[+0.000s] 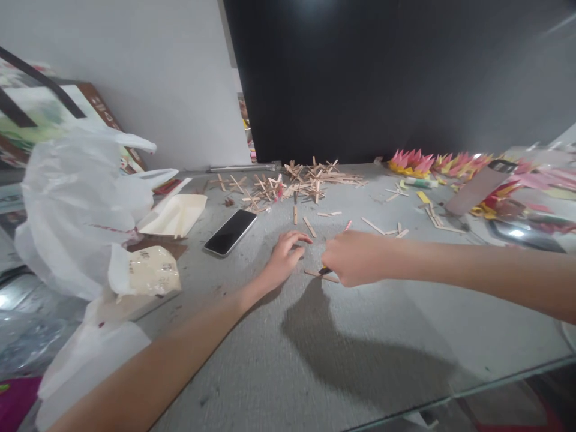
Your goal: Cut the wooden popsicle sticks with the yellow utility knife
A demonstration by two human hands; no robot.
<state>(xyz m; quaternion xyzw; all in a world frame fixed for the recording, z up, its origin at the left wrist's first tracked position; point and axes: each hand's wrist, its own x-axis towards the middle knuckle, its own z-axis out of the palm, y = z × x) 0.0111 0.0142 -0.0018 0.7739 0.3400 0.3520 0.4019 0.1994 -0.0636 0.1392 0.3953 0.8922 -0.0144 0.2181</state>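
My right hand is closed around a yellow tool with a dark tip, mostly hidden by my fingers; it looks like a utility knife. Its tip meets a thin wooden craft stick that lies flat on the grey table. A red-and-white striped end pokes out above that hand. My left hand rests on the table just left of the stick, fingers loosely curved and apart, holding nothing. Beyond my hands lie a short stick and a pair of crossing sticks.
A pile of wooden sticks spreads along the back. A phone lies left, near a paper tray and a white plastic bag. Pink and yellow paper crafts and a bottle sit right. The table's edge runs nearest me.
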